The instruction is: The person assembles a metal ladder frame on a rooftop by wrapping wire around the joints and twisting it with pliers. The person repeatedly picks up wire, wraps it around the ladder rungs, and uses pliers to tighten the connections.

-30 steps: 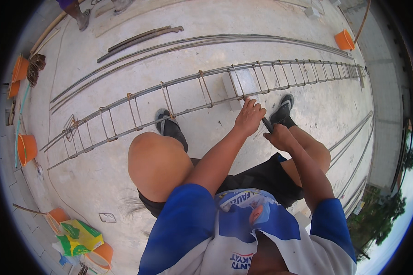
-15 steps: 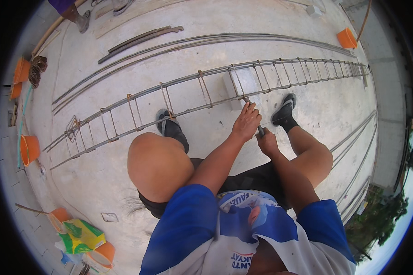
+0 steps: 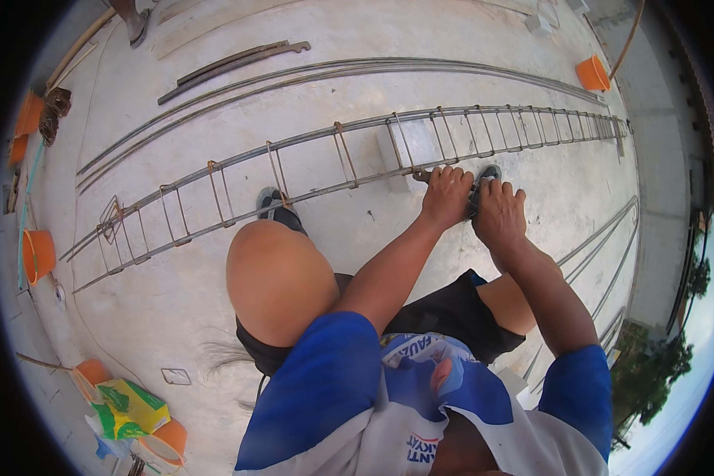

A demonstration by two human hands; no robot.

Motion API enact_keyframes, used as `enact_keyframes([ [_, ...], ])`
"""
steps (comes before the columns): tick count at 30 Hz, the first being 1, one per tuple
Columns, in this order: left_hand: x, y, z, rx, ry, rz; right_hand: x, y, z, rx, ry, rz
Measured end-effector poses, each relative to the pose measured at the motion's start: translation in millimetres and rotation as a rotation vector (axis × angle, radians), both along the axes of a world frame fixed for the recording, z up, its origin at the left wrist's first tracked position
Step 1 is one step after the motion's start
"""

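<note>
Left hand (image 3: 448, 198) curls snugly round a dark, rod-like metal tool (image 3: 422, 176), right hand (image 3: 501, 214) wraps its rear: probably stiff, hefty, best gripped along the shaft.

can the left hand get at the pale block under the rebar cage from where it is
Probably yes: the left hand is close by, and the block's near side looks uncovered. Still, that hand is closed around a dark tool, and the rebar cage crosses over the block's top.
</note>
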State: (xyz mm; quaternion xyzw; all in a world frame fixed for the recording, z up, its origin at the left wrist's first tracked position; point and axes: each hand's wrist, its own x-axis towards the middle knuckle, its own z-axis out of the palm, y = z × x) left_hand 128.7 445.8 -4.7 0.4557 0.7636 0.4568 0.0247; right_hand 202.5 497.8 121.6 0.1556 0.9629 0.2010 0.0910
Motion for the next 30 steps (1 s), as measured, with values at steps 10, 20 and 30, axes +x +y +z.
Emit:
enact_keyframes([
  [10, -63, 35, 2, 0.124, -0.580, 0.042, -131, 41, 31, 0.046, -0.351, 0.432],
  [20, 3, -24, -9, -0.062, 0.059, -0.080, -11, 48, -29, -0.752, -0.579, -0.457],
  [30, 1, -33, -17, -0.119, 0.099, -0.270, 15, -3, -15, -0.844, -0.221, -0.626],
])
